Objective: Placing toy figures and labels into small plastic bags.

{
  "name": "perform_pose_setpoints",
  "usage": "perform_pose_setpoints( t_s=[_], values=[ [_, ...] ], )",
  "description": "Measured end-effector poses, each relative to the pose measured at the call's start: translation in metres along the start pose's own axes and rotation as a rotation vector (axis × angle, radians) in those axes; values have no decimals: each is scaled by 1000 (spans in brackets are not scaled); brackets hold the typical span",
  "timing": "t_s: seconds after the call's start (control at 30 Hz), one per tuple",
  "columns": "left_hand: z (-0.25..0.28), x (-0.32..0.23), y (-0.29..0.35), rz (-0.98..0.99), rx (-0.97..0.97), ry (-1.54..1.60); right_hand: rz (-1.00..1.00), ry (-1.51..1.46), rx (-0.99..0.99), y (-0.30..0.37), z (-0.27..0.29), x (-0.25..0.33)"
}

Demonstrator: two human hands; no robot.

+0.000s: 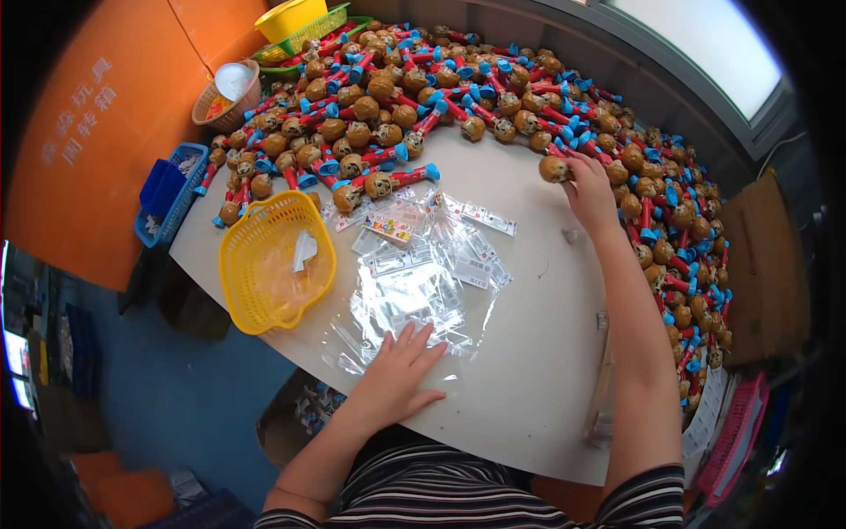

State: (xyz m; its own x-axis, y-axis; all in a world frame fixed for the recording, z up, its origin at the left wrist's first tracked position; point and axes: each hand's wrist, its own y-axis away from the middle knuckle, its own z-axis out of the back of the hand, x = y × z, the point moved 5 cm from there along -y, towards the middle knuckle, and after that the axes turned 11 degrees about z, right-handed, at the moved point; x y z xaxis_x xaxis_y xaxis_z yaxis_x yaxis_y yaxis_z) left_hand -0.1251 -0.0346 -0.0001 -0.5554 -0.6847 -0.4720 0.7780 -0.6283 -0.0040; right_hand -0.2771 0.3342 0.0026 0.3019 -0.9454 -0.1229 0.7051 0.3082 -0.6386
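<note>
My left hand (397, 377) lies flat with its fingers spread on the near end of a loose stack of clear plastic bags (414, 300) with printed tops. At the right, my right hand (594, 194) has its fingers closed round a toy with a round brown head (553, 169); the rest of that toy is hidden behind the hand. Beyond it lies a big heap of like toys (388, 86), with brown heads, red sticks and blue ends. Left of the bags stands a yellow plastic basket (236, 264) holding clear plastic and a small white piece.
A blue basket (183, 198) sits at the table's left edge. Behind it are a tan basket (210, 110) with a white round lid and stacked yellow and green baskets (304, 35). A cardboard box (282, 414) with small pieces is below the front edge. At right is a pink basket (738, 441).
</note>
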Motion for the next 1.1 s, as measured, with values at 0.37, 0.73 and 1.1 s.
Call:
perform_pose_setpoints(
  t_s=[0.37, 0.73, 1.1],
  values=[
    [-33, 16, -29, 251, -277, 572, -1155, -1524, 700, 99, 76, 197],
    [-29, 3, -10, 76, -323, 386, -1262, -1423, 224, 109, 55, 236],
    [-38, -13, 17, 85, -321, 318, -1317, -1427, 169, 115, 70, 256]
  ],
)
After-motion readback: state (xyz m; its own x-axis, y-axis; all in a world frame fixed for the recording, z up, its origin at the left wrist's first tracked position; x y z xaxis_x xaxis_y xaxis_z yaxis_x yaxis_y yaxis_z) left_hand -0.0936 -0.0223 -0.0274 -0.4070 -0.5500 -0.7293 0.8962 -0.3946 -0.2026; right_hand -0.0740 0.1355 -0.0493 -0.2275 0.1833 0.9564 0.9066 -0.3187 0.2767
